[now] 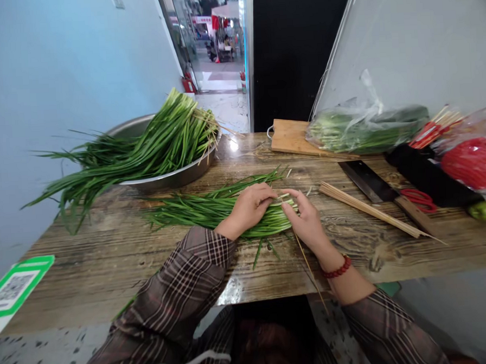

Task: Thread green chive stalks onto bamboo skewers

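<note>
Green chives (204, 210) lie across the middle of the wooden table, their pale stem ends pointing right. My left hand (252, 204) rests over the stems, thumb and fingers pinched together near the pale ends. Close beside it on the right, my right hand (304, 217) has its thumb and index finger at the stem ends, closed on a thin skewer (306, 257) that slants down past the table's front edge. The skewer's upper end is among the stems between both hands. Exactly what the left fingertips pinch is too small to tell.
A metal basin (173, 177) heaped with chives (159, 135) stands back left. To the right lie a skewer bundle (366, 208), a cleaver (367, 181), red scissors (419, 199) and a black cloth (430, 177). Behind are a cutting board (291, 136) and bagged greens (366, 129).
</note>
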Available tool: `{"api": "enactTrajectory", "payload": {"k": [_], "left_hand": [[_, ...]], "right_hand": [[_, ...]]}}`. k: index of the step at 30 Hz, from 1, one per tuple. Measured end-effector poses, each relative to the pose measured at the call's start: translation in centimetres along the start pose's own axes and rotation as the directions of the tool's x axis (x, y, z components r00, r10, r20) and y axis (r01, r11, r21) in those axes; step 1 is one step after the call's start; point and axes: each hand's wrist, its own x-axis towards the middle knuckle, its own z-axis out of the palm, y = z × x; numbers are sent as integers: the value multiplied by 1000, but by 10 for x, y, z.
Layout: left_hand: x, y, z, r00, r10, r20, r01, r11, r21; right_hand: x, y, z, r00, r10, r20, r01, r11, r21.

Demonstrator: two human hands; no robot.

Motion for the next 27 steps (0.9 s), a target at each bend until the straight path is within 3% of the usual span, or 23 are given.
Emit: {"api": "enactTrajectory", "payload": {"k": [3,5,7,10,12,18,21,24,27], "left_hand": [[1,2,-3,995,6,103,-1,999,-47],[3,0,-13,991,-49,123,57,996,-63],[5,-8,-26,986,-167,22,168,986,-26],[5,-28,-42,923,-338,-183,354,933,66],[4,-41,-45,904,-371,-211,402,906,130],[5,-48,-28,940,-334,-66,334,865,373],[8,-45,-20,933,-359,-33,332,820,467],[9,-45,-17,926,-375,-39,349,815,463],[10,-45,-21,938,-334,-95,345,869,354]], "right_hand": [[0,-1,-2,1000,2,8,-1,997,-73],[0,0,-2,1000,13,9,-12,995,-95],[1,1,-1,1000,13,15,-11,996,-94],[1,2,0,1000,9,22,-7,996,-83],[1,3,0,1000,16,20,-15,996,-89],[1,7,1,999,27,17,-25,994,-102],[1,8,1,999,34,22,-32,995,-96],[2,7,1,999,31,20,-28,994,-106],[2,5,1,1000,24,6,-23,993,-114]]}}
